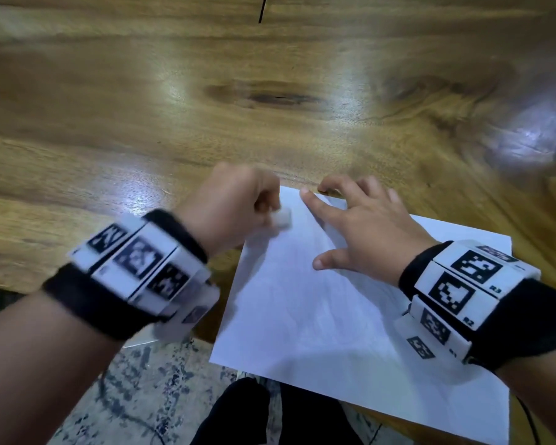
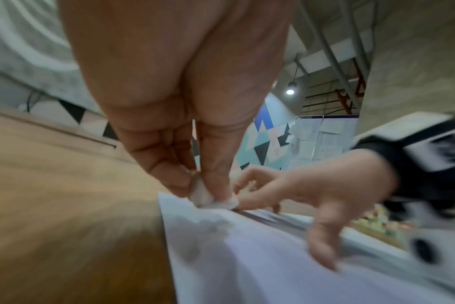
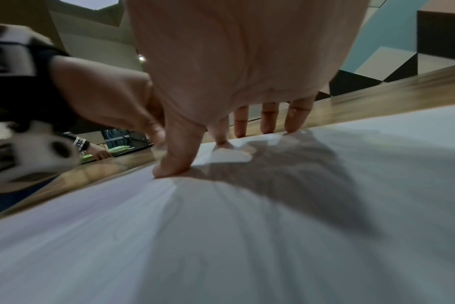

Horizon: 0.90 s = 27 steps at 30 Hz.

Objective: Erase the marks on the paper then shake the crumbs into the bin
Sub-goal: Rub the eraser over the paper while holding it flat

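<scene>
A white sheet of paper (image 1: pixel 318 300) lies at the near edge of the wooden table (image 1: pixel 206 107), its near part hanging over the edge. My left hand (image 1: pixel 238 207) pinches a small white eraser (image 1: pixel 281 216) and presses it on the paper's far left corner; the hand is blurred. In the left wrist view the eraser (image 2: pixel 208 195) sits between thumb and fingers on the paper (image 2: pixel 247 257). My right hand (image 1: pixel 363 226) rests spread on the far part of the sheet, fingertips down, as the right wrist view shows on the paper (image 3: pixel 221 236). No marks on the paper can be made out.
Speckled floor (image 1: pixel 126 380) and a dark trouser leg (image 1: pixel 238 412) show below the table's near edge. A thin cable (image 1: pixel 527 415) hangs at the right. No bin is in view. In the right wrist view another person's hand (image 3: pixel 99 153) lies far off.
</scene>
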Available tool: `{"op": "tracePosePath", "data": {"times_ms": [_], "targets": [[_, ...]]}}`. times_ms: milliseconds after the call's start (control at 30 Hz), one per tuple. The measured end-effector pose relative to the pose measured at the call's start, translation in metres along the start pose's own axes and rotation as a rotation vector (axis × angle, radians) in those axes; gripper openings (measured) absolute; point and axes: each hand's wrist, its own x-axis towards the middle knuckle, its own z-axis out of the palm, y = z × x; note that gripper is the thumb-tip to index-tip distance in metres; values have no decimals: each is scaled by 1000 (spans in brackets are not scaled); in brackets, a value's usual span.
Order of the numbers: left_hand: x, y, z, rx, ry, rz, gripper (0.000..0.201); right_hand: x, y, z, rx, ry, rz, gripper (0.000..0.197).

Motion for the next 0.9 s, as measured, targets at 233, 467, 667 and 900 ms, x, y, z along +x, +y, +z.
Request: {"op": "tracePosePath", "data": {"times_ms": [233,467,667,900], "targets": [[-33,-11,13,26,-100,75,14,0,0,0,-7,-4,-1,91],[6,-2,2,4,16,3,11,-1,0,0,4,12,-3,91],[-29,-7,14,23,-90,90,22,0,0,0,2,10,-11,92],[2,1,6,3,44,14,9,-1,-1,-1,3,22,-4,92]]}}
